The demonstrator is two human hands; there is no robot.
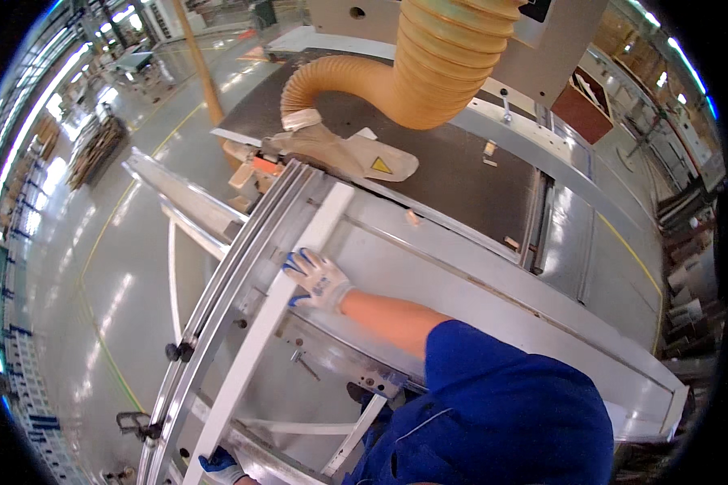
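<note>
A long, narrow white board [255, 335] lies slantwise across the sliding table [429, 279] of a panel saw, alongside a metal fence [218, 311]. My right hand [319, 279], in a white glove with blue fingertips, rests over its middle, fingers curled at the far edge and thumb apart. At the bottom edge my left hand [222, 467], gloved alike, grips the board's near end; part of that hand is cut off by the frame. Beyond the board's far end sits the pale blade guard [380, 158] with a yellow warning triangle. The blade itself is hidden.
An orange ribbed hose [340, 77] runs to the guard. Small wood offcuts [412, 217] lie on the saw, with more offcuts [243, 178] beside the guard. A red-brown box [582, 105] stands at the back right. Stacked boards [97, 149] sit on the floor at left.
</note>
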